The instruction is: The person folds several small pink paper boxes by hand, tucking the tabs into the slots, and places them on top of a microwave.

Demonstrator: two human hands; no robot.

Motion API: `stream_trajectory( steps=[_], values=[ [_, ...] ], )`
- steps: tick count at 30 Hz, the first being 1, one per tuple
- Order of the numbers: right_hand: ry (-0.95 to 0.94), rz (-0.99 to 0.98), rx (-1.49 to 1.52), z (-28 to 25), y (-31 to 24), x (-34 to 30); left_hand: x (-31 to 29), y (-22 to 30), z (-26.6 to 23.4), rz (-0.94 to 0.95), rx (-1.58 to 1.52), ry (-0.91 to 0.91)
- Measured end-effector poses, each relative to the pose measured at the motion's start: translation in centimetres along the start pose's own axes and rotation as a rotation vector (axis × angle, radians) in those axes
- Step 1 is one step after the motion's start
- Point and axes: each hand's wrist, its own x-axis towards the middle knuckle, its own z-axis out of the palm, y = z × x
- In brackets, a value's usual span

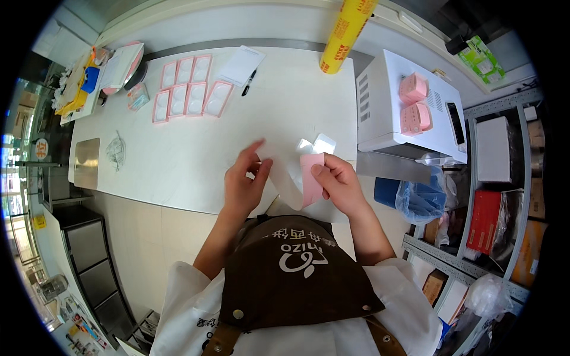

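My right hand (339, 185) pinches a pink cardboard piece (310, 178) between thumb and fingers, above the table's front edge. A pale, blurred sheet (286, 181) spreads leftward from it; I cannot tell whether the two are one piece. Thumb and index finger apart, my left hand (244, 178) is raised on the other side of that sheet, with nothing visible in its grasp. Just beyond my right hand, small clear plastic pieces (323, 144) lie on the white table (196, 154).
Several pink-edged trays (187, 98) stand in two rows at the back left, beside a white paper (242, 65) and a black pen (249, 82). A yellow roll (344, 38) stands at the back. Two pink boxes (415, 118) top a white microwave (380, 89); a blue-lined bin (418, 199) sits below.
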Motion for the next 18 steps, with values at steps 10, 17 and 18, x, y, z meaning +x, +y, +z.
stream_trajectory(
  steps=[10, 17, 18],
  values=[
    [-0.027, 0.035, 0.086, 1.8, -1.0, 0.3, 0.4, 3.2, -2.1, 0.484, 0.313, 0.052],
    [-0.047, 0.102, 0.105, 1.8, -0.8, -0.1, -1.2, 3.2, -2.2, 0.293, 0.019, -0.035],
    [-0.068, 0.1, 0.109, 1.8, -0.9, -0.1, -1.1, 3.3, -2.3, 0.333, 0.029, -0.035]
  ],
)
